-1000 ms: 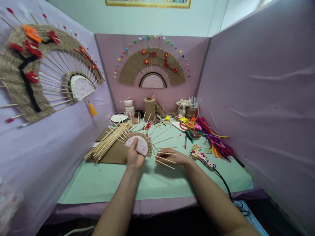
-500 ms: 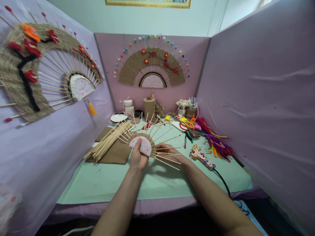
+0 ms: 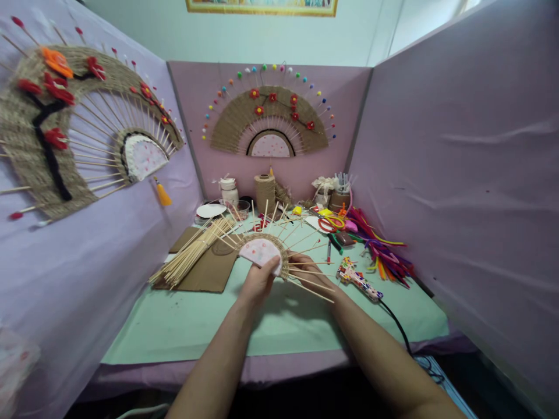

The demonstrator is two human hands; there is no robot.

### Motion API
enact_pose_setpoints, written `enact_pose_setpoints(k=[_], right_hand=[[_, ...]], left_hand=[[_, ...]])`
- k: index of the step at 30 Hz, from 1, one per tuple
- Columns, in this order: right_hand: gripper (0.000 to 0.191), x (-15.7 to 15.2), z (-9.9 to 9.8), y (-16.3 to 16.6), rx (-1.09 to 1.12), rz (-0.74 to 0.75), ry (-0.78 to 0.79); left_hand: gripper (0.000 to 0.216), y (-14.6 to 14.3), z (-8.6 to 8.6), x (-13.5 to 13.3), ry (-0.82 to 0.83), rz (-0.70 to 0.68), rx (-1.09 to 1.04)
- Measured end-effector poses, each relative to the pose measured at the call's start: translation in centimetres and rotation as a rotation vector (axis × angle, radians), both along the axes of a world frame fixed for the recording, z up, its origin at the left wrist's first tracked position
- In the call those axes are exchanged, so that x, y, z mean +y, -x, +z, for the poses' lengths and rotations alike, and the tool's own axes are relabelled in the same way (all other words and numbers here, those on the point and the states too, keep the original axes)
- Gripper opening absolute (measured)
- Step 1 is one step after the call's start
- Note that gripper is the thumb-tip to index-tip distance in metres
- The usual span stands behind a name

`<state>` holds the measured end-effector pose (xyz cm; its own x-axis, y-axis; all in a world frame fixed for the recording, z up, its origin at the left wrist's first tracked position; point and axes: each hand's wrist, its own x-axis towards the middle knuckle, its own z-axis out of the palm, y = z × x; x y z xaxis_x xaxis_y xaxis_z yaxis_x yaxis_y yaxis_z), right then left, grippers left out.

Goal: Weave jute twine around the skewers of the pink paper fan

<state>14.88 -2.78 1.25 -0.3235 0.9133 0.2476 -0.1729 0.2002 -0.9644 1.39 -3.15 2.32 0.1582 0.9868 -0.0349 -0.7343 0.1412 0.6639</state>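
A small half-round fan frame (image 3: 261,250) hangs over the middle of the table, with a pink patterned centre, a woven twine band around it and thin bamboo sticks fanning outward. My left hand (image 3: 262,278) grips it at the lower right of the pink centre, thumb on the front face. Behind the sticks on the right side, my right hand (image 3: 305,266) is partly hidden; its fingers reach in behind the frame's edge, and what they hold there cannot be seen.
On the left a bundle of bamboo sticks (image 3: 192,253) lies on brown cardboard (image 3: 209,276). A glue gun (image 3: 358,280) with a black cord rests on the right, near colourful pipe cleaners (image 3: 379,250). A twine spool (image 3: 264,192) stands behind. Finished fans (image 3: 271,119) hang on the partitions.
The fan frame has shifted to the right and tilted slightly. My left hand has moved right along its pink centre, from the middle to the lower right. My right hand stays behind the sticks.
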Motion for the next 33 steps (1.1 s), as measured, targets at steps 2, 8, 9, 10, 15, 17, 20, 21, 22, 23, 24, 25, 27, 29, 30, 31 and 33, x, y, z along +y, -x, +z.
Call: enact_pose_setpoints(k=[2,8,9,10,15,17,20,21,22,23,24,25,27,29,30,31,33], right_hand=[[0.027,-0.1,0.2,0.0,0.021,0.014,0.02],[0.026,0.1,0.2,-0.5,-0.084,0.021,0.013],[0.026,0.2,0.1,-0.6,-0.108,0.022,0.006],[0.027,0.3,0.0,-0.8,-0.123,0.027,0.005],[0.031,0.4,0.2,-1.1,-0.151,0.038,0.02],[0.033,0.4,0.4,-1.1,-0.16,0.014,0.006],[0.034,0.5,0.3,-1.0,-0.17,-0.013,-0.006],[0.035,0.6,0.2,-1.0,-0.166,-0.014,-0.009],[0.035,0.6,0.1,-1.0,-0.163,-0.007,-0.012],[0.034,0.6,0.1,-1.0,-0.161,-0.001,-0.019],[0.034,0.6,0.0,-1.0,-0.158,0.007,-0.028],[0.033,0.6,0.0,-1.1,-0.158,0.017,-0.038],[0.031,0.6,0.1,-1.3,-0.171,0.031,-0.06],[0.03,0.7,0.2,-1.6,-0.216,0.026,-0.075],[0.029,0.8,0.2,-1.8,-0.244,0.014,-0.079],[0.028,1.0,0.1,-2.0,-0.27,-0.011,-0.086],[0.025,1.6,-0.1,-2.4,-0.302,-0.097,-0.114]], left_hand=[[0.028,0.0,0.0,0.0,0.009,0.019,-0.006],[0.025,0.8,0.3,0.4,0.085,0.084,-0.096],[0.024,0.8,0.3,0.4,0.093,0.069,-0.105],[0.024,0.8,0.2,0.5,0.1,0.05,-0.111],[0.02,0.9,0.0,0.5,0.124,-0.011,-0.145],[0.018,1.1,0.2,0.6,0.128,-0.006,-0.159],[0.02,1.4,0.6,0.5,0.133,-0.006,-0.181],[0.021,1.4,0.7,0.5,0.134,-0.016,-0.187],[0.022,1.5,0.8,0.4,0.134,-0.028,-0.192],[0.022,1.5,0.9,0.4,0.134,-0.038,-0.196],[0.022,1.5,0.9,0.4,0.132,-0.043,-0.198],[0.022,1.4,0.8,0.4,0.127,-0.041,-0.199],[0.022,1.4,0.8,0.5,0.114,-0.015,-0.193],[0.023,1.6,0.7,0.7,0.094,0.025,-0.185],[0.023,1.7,0.7,0.8,0.081,0.043,-0.182],[0.022,1.8,0.7,0.9,0.065,0.061,-0.179],[0.021,2.2,0.8,1.1,0.032,0.099,-0.175]])
